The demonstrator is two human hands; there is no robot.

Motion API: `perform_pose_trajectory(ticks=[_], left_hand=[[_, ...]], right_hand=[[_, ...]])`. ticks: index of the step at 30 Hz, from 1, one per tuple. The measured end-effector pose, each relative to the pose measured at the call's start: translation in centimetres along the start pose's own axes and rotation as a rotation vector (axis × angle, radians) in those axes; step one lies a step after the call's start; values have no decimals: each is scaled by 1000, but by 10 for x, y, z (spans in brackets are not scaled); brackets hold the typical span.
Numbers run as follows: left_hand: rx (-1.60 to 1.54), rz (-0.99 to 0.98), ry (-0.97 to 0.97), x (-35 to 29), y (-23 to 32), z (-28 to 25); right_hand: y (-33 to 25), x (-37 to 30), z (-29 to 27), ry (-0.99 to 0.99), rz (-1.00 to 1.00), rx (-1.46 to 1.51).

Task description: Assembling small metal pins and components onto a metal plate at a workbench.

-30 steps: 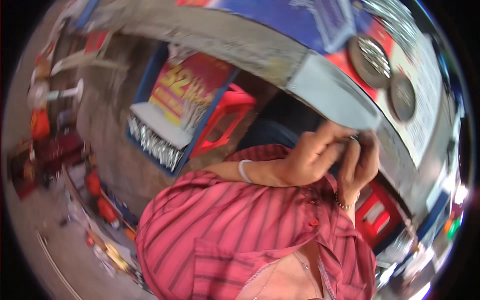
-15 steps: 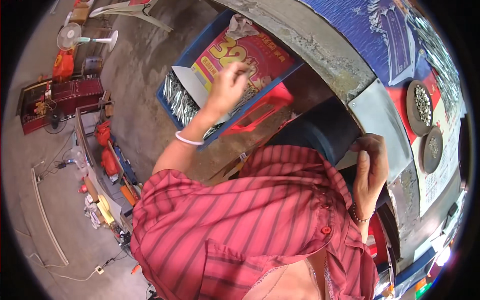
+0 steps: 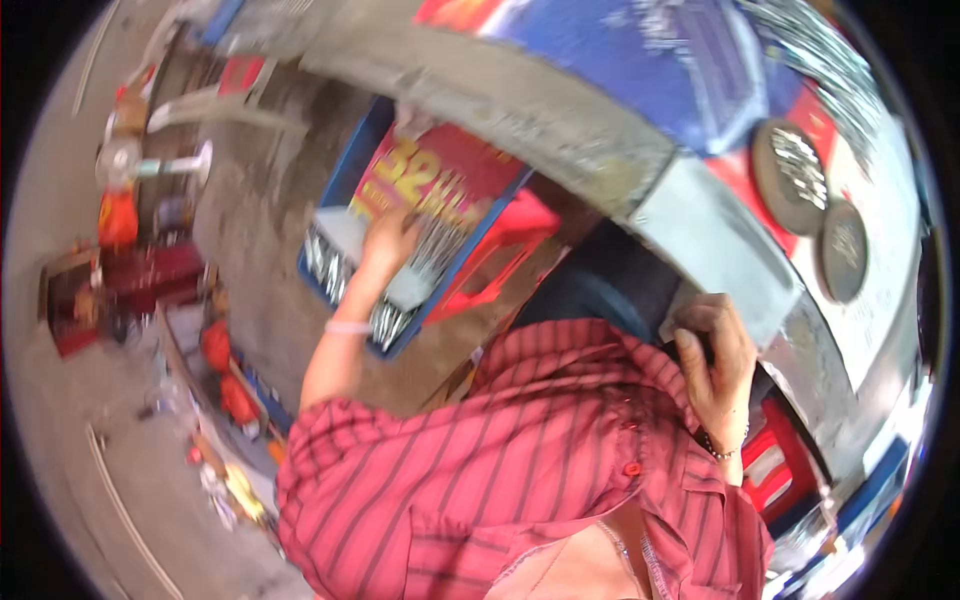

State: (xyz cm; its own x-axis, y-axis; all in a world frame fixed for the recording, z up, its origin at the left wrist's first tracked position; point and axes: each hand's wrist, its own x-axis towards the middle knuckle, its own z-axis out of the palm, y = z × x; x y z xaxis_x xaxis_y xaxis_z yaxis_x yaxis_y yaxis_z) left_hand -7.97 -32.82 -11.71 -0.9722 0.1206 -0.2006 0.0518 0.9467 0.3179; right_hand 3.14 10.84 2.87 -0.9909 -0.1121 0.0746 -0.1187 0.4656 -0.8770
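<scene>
My left hand reaches down into a blue crate. It touches or hovers just over a bundle of thin silvery metal pieces; motion blur hides what its fingers do. Beside it are a pale card, more shiny metal pieces and a printed red and yellow sheet lining the crate. My right hand is closed, thumb against curled fingers, by the near edge of a grey metal plate on the worktable. Whatever lies in its fingertips, if anything, is hidden.
Two round dark dishes of small metal parts stand on the worktable, near a heap of silvery strips. A red plastic stool is right of the crate. Further left stand a fan and a dark red cabinet.
My left hand has moved lower onto the metal pieces in the crate, where a bundle now shows more plainly. The view has shifted. My right hand stays closed near the plate's edge.
</scene>
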Motion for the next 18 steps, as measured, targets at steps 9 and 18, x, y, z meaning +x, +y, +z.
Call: perform_pose_trajectory(ticks=[9,18], left_hand=[[-154,603,176,5,218,-90],[-381,1147,83,86,383,-80]], right_hand=[[18,-28,-54,309,17,153],[65,-77,-86,819,84,-220]])
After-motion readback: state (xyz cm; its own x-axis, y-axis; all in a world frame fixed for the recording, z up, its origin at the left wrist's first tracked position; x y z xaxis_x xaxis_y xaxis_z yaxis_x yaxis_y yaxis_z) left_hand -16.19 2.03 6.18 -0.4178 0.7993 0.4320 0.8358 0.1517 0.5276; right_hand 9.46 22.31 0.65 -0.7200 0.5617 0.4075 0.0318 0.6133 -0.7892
